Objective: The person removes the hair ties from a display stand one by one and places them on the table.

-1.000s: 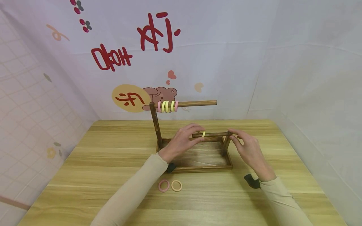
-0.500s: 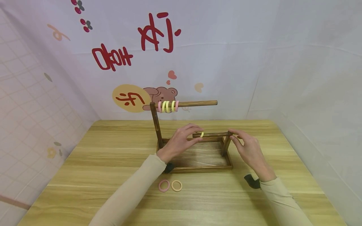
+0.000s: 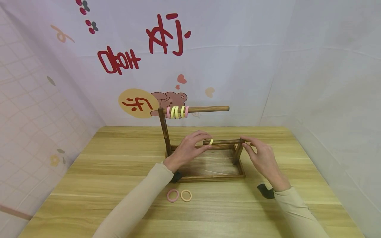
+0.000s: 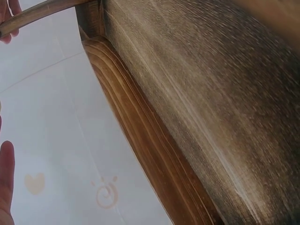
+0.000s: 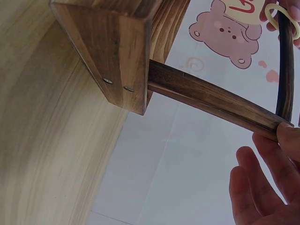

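Between thumb and fingers, my left hand [image 3: 190, 147] pinches a pale yellow ring [image 3: 211, 141] around the lower wooden rod [image 3: 226, 142], close to its free left end. In the right wrist view the yellow ring [image 5: 268, 11] encircles the dark rod. My right hand [image 3: 263, 157] grips the top of the short post [image 3: 238, 153] where that rod joins it; the right wrist view shows thumb and index finger on this corner. On the upper rod [image 3: 208, 109] hang several pink and yellow rings [image 3: 177, 112], near the tall post [image 3: 165, 132].
Both posts rise from a shallow wooden tray [image 3: 208, 178] on the table [image 3: 119, 148]. In front of it lie a pink ring [image 3: 173, 195] and a light orange ring [image 3: 186, 195]. A printed cloth wall [image 3: 238, 66] stands behind.
My left hand has slid slightly left along the lower rod with the yellow ring, toward the free end. My right hand stays at the post's top.
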`<state>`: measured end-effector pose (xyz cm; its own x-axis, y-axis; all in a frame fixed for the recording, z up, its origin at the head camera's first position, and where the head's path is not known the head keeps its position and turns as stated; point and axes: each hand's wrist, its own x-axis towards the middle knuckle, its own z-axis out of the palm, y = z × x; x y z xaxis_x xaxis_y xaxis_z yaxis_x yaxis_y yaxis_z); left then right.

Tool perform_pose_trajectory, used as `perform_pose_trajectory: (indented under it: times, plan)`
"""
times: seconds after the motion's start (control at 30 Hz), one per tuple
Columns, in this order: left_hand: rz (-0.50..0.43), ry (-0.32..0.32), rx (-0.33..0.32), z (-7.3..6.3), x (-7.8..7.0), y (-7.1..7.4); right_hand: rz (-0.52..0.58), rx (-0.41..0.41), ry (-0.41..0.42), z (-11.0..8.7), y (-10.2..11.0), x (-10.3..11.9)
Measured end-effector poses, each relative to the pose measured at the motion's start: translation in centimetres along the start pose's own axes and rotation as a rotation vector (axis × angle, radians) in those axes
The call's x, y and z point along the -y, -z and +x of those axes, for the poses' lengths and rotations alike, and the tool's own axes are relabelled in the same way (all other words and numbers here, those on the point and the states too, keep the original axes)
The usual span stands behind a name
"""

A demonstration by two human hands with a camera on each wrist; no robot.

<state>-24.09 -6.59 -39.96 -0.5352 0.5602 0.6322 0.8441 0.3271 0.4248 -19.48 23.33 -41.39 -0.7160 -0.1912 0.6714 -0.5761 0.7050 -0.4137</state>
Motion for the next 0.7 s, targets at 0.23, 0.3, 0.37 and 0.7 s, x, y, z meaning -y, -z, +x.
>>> perform_pose_trajectory:
  times: [0.23, 0.3, 0.37, 0.7]
  plan:
    - [0.003, 0.005, -0.001, -0.27, 0.15, 0.1, -0.002, -0.003, -0.005, 0.04, -0.01, 0.07]
    - [0.002, 0.005, -0.003, -0.33, 0.18, 0.13, -0.002, -0.003, -0.003, 0.05, 0.0, 0.08]
    - [-0.001, 0.004, -0.007, -0.38, 0.23, 0.14, -0.002, -0.004, -0.001, 0.05, -0.01, 0.08]
    - [0.016, -0.008, -0.027, -0.64, 0.32, 0.34, -0.004, -0.002, 0.002, -0.01, -0.05, -0.04]
